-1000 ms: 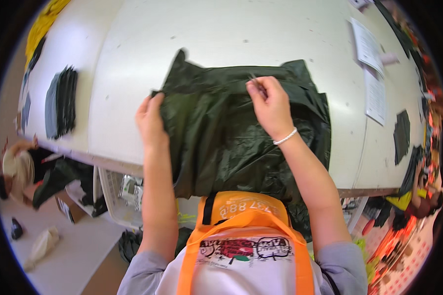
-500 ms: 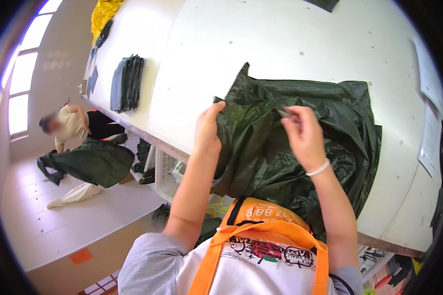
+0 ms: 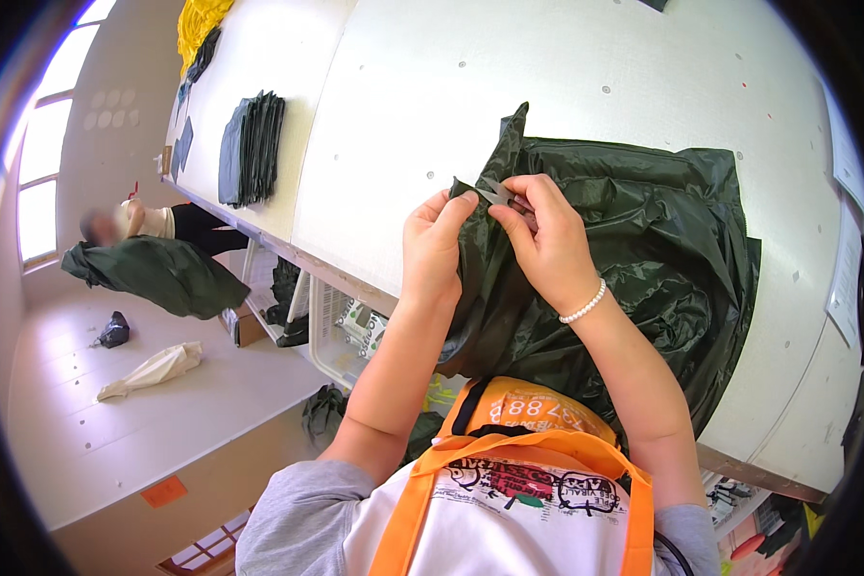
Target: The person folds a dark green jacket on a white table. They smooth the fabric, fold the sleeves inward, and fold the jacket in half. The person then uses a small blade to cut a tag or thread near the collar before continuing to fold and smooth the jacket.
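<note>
A dark green, shiny garment [image 3: 634, 230] lies crumpled on the white table before me, its near part hanging toward my lap. My left hand [image 3: 437, 240] pinches a corner of its edge between thumb and fingers, lifted a little off the table. Small metal thread snips [image 3: 494, 192] are held in my right hand [image 3: 547, 235], their pointed blades right at the pinched edge. Whether the blades touch the cloth I cannot tell. A white beaded bracelet [image 3: 584, 301] circles my right wrist.
Folded dark green pieces [image 3: 252, 149] stand stacked at the table's left side. Yellow cloth [image 3: 202, 29] hangs over the far left corner. A white basket [image 3: 331, 331] is below the table edge. Left, a person [image 3: 144, 226] handles another green garment. Papers [image 3: 847, 250] lie at right.
My right hand has moved left with the snips, up to the edge my left hand pinches. The other person has raised their green garment off the floor.
</note>
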Demonstrator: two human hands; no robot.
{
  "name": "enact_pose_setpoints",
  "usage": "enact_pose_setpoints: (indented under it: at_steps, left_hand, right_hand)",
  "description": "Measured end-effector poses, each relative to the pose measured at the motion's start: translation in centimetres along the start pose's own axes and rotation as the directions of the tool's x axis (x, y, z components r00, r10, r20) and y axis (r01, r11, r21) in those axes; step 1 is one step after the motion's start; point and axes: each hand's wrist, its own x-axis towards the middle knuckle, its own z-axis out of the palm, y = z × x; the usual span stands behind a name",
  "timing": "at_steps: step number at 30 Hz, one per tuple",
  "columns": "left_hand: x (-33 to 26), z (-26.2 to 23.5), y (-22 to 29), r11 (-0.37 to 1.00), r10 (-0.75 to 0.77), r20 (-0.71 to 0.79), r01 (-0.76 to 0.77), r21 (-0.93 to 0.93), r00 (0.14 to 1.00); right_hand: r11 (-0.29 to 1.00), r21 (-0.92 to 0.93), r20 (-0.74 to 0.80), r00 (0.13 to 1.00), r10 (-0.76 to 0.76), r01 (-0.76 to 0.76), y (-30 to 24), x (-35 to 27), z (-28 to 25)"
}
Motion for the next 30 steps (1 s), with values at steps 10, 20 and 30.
enact_pose_setpoints:
  at_steps: [10,20,30]
  left_hand:
    - [0.2,0.2,-0.2,0.993,0.059,-0.004,-0.058,0.099,0.998]
    - [0.3,0.5,-0.6,0.995,0.074,-0.005,-0.073,0.064,0.997]
    - [0.5,0.6,-0.7,0.993,0.075,-0.022,-0.072,0.097,0.997]
  right_hand:
    - [0.996,0.091,-0.015,1.000,0.017,-0.016,0.5,0.3,-0.1]
    - [0.991,0.133,-0.037,0.999,0.037,-0.032,0.2,0.0,-0.3]
    - [0.984,0.163,-0.043,0.995,0.086,-0.078,0.5,-0.1,-0.4]
